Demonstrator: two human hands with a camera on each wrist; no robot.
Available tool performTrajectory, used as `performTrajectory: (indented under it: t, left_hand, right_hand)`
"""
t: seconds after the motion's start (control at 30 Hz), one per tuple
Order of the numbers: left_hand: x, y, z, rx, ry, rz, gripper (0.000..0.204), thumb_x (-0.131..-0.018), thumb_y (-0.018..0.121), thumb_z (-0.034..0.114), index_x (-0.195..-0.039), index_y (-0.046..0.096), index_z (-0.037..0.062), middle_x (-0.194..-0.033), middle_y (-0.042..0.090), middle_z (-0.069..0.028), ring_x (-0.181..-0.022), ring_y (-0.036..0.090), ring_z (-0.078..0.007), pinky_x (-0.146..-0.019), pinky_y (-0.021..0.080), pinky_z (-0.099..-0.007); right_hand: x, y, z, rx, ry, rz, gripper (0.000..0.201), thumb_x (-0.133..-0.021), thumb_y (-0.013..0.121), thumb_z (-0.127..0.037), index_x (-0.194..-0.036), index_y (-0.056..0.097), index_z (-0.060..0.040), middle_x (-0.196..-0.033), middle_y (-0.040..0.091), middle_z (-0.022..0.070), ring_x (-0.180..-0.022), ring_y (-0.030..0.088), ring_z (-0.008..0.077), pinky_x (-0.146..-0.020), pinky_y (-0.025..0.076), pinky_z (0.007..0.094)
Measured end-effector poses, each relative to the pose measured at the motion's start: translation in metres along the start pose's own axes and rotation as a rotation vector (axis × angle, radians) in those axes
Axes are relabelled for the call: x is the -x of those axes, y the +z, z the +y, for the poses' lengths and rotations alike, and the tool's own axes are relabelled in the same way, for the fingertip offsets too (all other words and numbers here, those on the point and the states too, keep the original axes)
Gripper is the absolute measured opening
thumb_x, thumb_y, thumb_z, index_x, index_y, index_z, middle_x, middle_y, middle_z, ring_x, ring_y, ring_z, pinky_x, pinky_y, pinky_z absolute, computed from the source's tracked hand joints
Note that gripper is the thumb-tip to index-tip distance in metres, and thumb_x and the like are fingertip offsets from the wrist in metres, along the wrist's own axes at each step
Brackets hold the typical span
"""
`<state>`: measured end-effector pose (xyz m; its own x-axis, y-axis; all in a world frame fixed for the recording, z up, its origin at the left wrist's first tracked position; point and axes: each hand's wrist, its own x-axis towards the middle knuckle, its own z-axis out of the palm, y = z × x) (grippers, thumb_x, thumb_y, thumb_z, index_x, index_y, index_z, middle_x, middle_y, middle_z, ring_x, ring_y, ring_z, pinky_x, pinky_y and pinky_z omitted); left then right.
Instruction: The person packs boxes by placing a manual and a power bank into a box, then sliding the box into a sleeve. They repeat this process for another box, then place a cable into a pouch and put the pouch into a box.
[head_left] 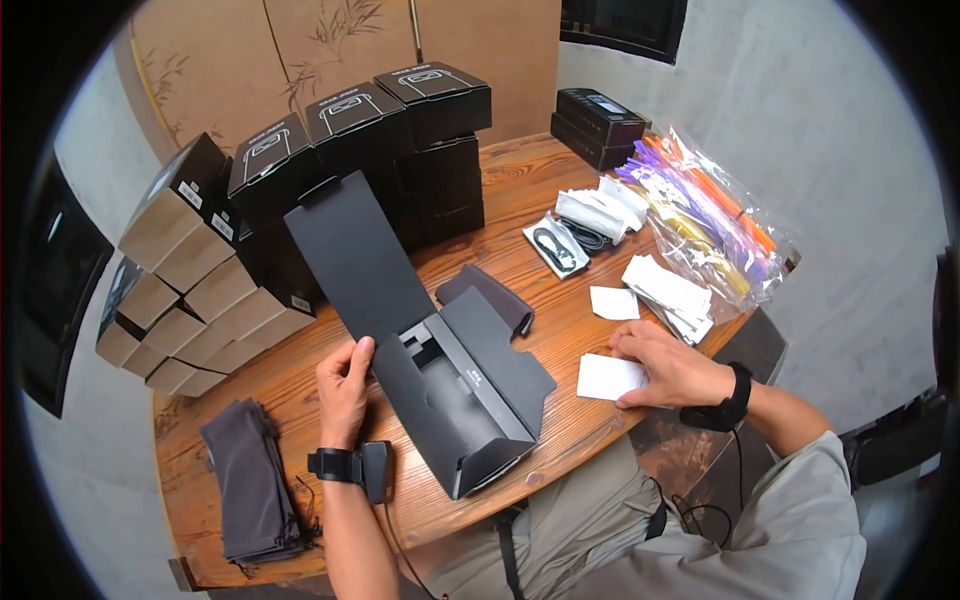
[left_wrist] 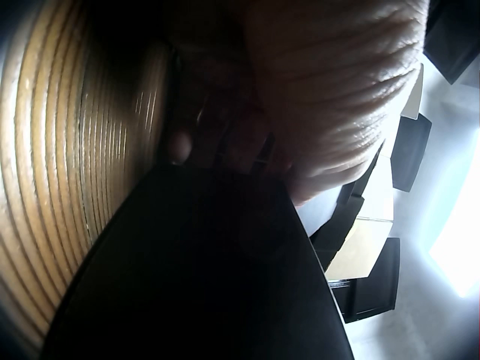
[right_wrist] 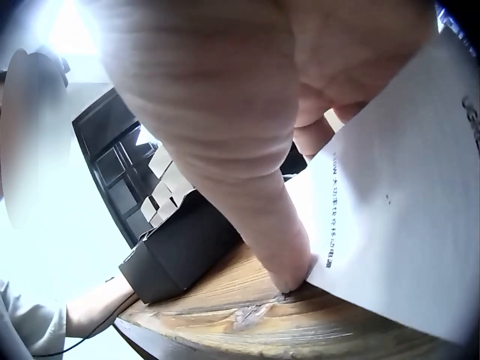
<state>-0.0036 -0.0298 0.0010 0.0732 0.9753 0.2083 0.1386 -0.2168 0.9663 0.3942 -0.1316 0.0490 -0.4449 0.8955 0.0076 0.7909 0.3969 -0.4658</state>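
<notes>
An open black box (head_left: 405, 385) lies tilted across the table's front, its long lid raised toward the back and a side flap folded out. Inside it shows a shallow tray with a cut-out. My left hand (head_left: 343, 395) holds the box's left side, thumb at the upper edge; the left wrist view shows fingers against the dark box wall (left_wrist: 202, 262). Over the table's right front, my right hand (head_left: 678, 367) pinches a small white leaflet (head_left: 603, 377) between thumb and fingers. Printed characters show on this leaflet (right_wrist: 397, 202) in the right wrist view.
Stacked black boxes (head_left: 440, 180) line the back and left. Dark cloth pouches (head_left: 245, 485) lie front left, another pouch (head_left: 500, 290) behind the open box. To the right are white leaflets (head_left: 668, 292), a single white card (head_left: 613, 302), bagged cables (head_left: 556, 247) and a plastic bag of colourful strips (head_left: 710, 215).
</notes>
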Motion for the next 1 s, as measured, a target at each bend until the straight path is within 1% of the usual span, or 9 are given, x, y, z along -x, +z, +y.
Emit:
performTrajectory:
  t: [0.17, 0.27, 0.37, 0.47, 0.57, 0.7, 0.8, 0.9, 1.0]
  left_hand:
    - [0.0, -0.001, 0.0, 0.005, -0.003, -0.002, 0.03, -0.098, 0.06, 0.023, -0.079, 0.065, -0.0003, -0.071, 0.052, 0.0074, -0.067, 0.042, -0.0029, -0.06, 0.034, -0.0211]
    - [0.0, 0.0, 0.0, 0.003, -0.004, -0.001, 0.031, -0.098, 0.06, 0.024, -0.078, 0.064, 0.0013, -0.071, 0.051, 0.008, -0.067, 0.041, -0.0026, -0.06, 0.033, -0.0212]
    - [0.001, 0.003, 0.002, 0.0, -0.005, 0.007, 0.033, -0.099, 0.058, 0.026, -0.074, 0.061, 0.0044, -0.071, 0.047, 0.0094, -0.067, 0.038, -0.0018, -0.06, 0.031, -0.0212]
    - [0.001, 0.002, 0.003, -0.007, 0.0, 0.007, 0.033, -0.099, 0.059, 0.026, -0.074, 0.061, 0.0044, -0.072, 0.048, 0.0093, -0.067, 0.038, -0.0018, -0.06, 0.031, -0.0211]
    - [0.001, 0.001, 0.002, -0.012, 0.0, 0.005, 0.032, -0.099, 0.059, 0.026, -0.074, 0.061, 0.0043, -0.072, 0.048, 0.0092, -0.067, 0.038, -0.0018, -0.06, 0.031, -0.0212]
    - [0.001, 0.002, 0.002, -0.007, -0.006, 0.006, 0.033, -0.098, 0.059, 0.026, -0.074, 0.061, 0.0041, -0.072, 0.047, 0.0091, -0.067, 0.038, -0.002, -0.06, 0.031, -0.0213]
    - [0.0, 0.002, 0.002, -0.018, 0.005, 0.005, 0.033, -0.099, 0.059, 0.026, -0.074, 0.06, 0.0041, -0.071, 0.047, 0.0091, -0.067, 0.037, -0.0021, -0.06, 0.031, -0.0214]
    - [0.0, 0.0, 0.001, 0.006, 0.002, 0.0, 0.03, -0.098, 0.06, 0.024, -0.079, 0.064, 0.0008, -0.072, 0.051, 0.0078, -0.067, 0.04, -0.0025, -0.06, 0.033, -0.021]
    - [0.001, 0.0, 0.0, 0.018, -0.004, 0.0, 0.029, -0.098, 0.06, 0.023, -0.082, 0.066, -0.0009, -0.072, 0.053, 0.0073, -0.067, 0.042, -0.0027, -0.06, 0.034, -0.0207]
  right_hand:
    - [0.001, 0.0, -0.005, -0.009, 0.203, 0.026, 0.065, -0.067, 0.084, -0.03, -0.116, 0.055, 0.0011, -0.104, 0.06, 0.0152, -0.101, 0.059, 0.0311, -0.09, 0.047, 0.0378]
    - [-0.004, -0.009, -0.012, -0.017, 0.341, -0.086, 0.066, -0.067, 0.084, -0.035, -0.116, 0.056, 0.0007, -0.104, 0.061, 0.0157, -0.098, 0.06, 0.0305, -0.088, 0.048, 0.0382]
    - [-0.007, -0.011, -0.01, 0.046, 0.334, -0.153, 0.067, -0.067, 0.084, -0.037, -0.115, 0.058, 0.0015, -0.102, 0.062, 0.0154, -0.096, 0.061, 0.0306, -0.086, 0.049, 0.0387]
    - [-0.002, -0.003, 0.001, 0.073, 0.151, -0.064, 0.055, -0.073, 0.08, -0.033, -0.11, 0.059, 0.0019, -0.096, 0.063, 0.0159, -0.092, 0.062, 0.0329, -0.083, 0.049, 0.0404]
    - [-0.004, 0.001, 0.0, 0.012, 0.098, 0.066, 0.041, -0.077, 0.076, -0.026, -0.104, 0.059, -0.0002, -0.086, 0.06, 0.0165, -0.087, 0.061, 0.0343, -0.079, 0.049, 0.0411]
    - [-0.011, -0.002, -0.013, 0.071, 0.078, 0.267, 0.03, -0.077, 0.077, -0.019, -0.096, 0.059, -0.0042, -0.08, 0.056, 0.0138, -0.079, 0.06, 0.029, -0.069, 0.049, 0.0364]
    - [-0.009, -0.004, -0.017, 0.124, -0.029, 0.221, 0.032, -0.077, 0.077, -0.019, -0.099, 0.06, -0.0042, -0.082, 0.057, 0.0117, -0.08, 0.06, 0.0273, -0.071, 0.05, 0.0356]
    - [-0.007, -0.005, -0.017, 0.012, -0.083, 0.04, 0.031, -0.078, 0.078, -0.02, -0.1, 0.062, -0.0042, -0.087, 0.059, 0.01, -0.082, 0.061, 0.0238, -0.073, 0.051, 0.0339]
    - [-0.01, -0.008, -0.011, -0.111, 0.018, 0.037, 0.03, -0.08, 0.076, -0.022, -0.1, 0.064, -0.0035, -0.089, 0.061, 0.01, -0.082, 0.061, 0.0216, -0.073, 0.051, 0.0332]
